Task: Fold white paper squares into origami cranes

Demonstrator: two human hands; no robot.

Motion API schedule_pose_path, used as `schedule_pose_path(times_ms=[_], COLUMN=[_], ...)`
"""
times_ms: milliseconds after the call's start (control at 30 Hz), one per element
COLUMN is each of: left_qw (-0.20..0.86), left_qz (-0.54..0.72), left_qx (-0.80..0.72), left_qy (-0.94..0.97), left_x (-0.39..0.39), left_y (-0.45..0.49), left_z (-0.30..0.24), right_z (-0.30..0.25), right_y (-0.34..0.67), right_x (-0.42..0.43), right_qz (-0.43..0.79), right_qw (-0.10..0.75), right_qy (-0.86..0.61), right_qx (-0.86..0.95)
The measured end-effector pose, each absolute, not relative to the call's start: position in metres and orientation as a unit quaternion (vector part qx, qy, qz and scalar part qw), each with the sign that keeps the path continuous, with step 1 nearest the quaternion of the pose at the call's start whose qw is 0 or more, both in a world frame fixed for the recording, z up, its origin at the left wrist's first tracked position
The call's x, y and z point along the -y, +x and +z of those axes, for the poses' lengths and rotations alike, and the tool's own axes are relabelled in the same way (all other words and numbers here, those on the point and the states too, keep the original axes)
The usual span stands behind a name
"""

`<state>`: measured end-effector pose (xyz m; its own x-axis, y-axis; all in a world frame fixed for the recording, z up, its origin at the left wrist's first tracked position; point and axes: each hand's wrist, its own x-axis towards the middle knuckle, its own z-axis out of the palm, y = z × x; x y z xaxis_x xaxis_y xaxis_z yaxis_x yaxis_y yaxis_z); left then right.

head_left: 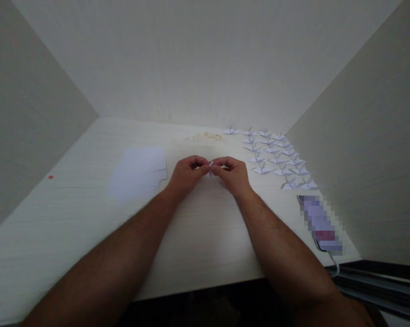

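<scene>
Both the left hand [186, 176] and right hand [234, 176] are pinching a small folded paper [211, 170] just above the worktop [198, 231]; it is looking light, thin and crushable, best held by its creased edges.

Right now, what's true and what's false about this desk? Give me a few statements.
Both the left hand and the right hand pinch one small folded paper between them. True.
The paper cranes stand left of the hands. False: they stand in rows to the right.
A stack of sheets lies on the desk beside the left hand. True.
The phone rests on the sheets. False: it lies near the desk's right edge.
</scene>
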<state>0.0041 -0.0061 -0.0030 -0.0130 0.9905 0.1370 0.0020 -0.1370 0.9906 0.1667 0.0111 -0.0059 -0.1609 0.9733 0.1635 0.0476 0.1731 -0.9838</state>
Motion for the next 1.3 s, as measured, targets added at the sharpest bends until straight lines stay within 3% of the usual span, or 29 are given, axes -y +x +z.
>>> schedule_pose_path(times_ms=[633, 1033, 1300], left_qw=[0.41, 0.407, 0.34], left_qz=[0.556, 0.555, 0.53], left_qx=[-0.435, -0.474, -0.553], left_qy=[0.577, 0.549, 0.546], left_x=[0.0067, 0.0119, 0.0108], left_y=[0.0022, 0.0082, 0.0091], left_z=[-0.0042, -0.0005, 0.0007], right_z=[-0.0054, -0.0041, -0.0037], right_y=[0.1683, 0.1639, 0.1622], right_x=[-0.012, -0.0103, -0.0101], right_qz=[0.492, 0.412, 0.43], right_qw=[0.478, 0.508, 0.499], right_qy=[-0.409, -0.431, -0.459], right_qx=[0.602, 0.621, 0.596])
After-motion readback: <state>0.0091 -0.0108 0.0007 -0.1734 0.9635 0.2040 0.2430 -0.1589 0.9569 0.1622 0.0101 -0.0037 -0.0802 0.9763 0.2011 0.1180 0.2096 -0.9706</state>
